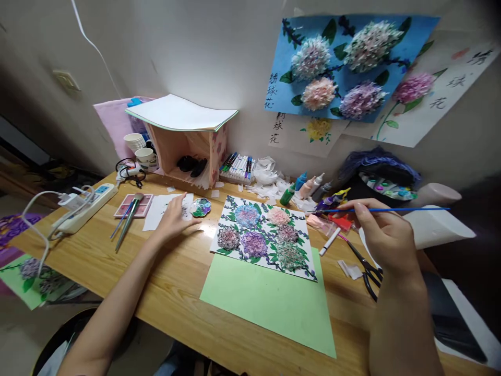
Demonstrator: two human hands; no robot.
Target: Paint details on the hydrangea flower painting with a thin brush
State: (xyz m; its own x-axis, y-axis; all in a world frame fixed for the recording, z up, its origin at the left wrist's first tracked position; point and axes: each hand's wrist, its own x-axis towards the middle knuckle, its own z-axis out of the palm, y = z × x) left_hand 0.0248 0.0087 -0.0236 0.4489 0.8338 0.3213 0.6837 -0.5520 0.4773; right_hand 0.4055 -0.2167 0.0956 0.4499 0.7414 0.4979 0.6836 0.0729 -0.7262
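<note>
My right hand (389, 240) is closed round a thin blue paintbrush (415, 209), held nearly level above the right side of the table. The brush's dark tip points left, towards the flower picture (266, 236). That picture has several puffy flowers in blue, pink, purple and green among painted leaves, and rests partly on a light green sheet (266, 303). Over a marked white paper (156, 203) lies my left hand (174, 215), fingers spread and nothing held. Its thumb is close to a small palette (201, 208) smeared with green, purple and white paint.
Paint bottles (303, 189), markers (238, 166) and paper scraps line the back. Black-handled scissors (368, 269) and a white marker (330, 241) lie at right. At left are a power strip (84, 209), larger brush (129, 222) and pink case (144, 206). Behind stands a pink box (217, 149).
</note>
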